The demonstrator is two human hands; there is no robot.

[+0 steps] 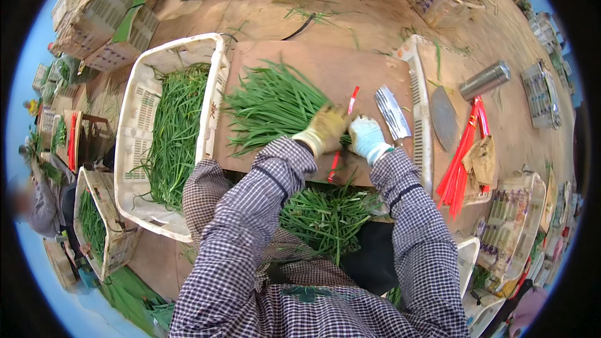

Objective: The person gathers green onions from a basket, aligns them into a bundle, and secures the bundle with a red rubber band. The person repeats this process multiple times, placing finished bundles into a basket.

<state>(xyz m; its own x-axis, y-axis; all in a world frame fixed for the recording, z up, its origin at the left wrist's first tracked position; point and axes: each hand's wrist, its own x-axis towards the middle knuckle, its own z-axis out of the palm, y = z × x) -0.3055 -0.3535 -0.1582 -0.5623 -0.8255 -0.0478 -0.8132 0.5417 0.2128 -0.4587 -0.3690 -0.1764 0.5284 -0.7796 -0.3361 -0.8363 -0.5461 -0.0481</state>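
A bundle of long flat green leaves, like garlic chives (pixel 277 105), lies fanned out on a brown board (pixel 300 51). My left hand (pixel 326 129), in a yellowish glove and slightly blurred, grips its narrow stem end. Close beside it, my right hand (pixel 367 137), in a pale blue and white glove, is closed at the stem ends, its fingertips turned away from view. A red tie strip (pixel 334 165) crosses the board beneath the stems and shows above and below the hands. To the right of my right hand lies a wide metal blade (pixel 393 112), apparently a cleaver's.
At left, a white plastic crate (pixel 123 150) holds loose green leaves; more leaves (pixel 324 220) lie below the board. At right are a dark curved blade (pixel 444 118), a steel flask (pixel 486 80) and a bunch of red strips (pixel 458 173). A person (pixel 49 192) sits at far left.
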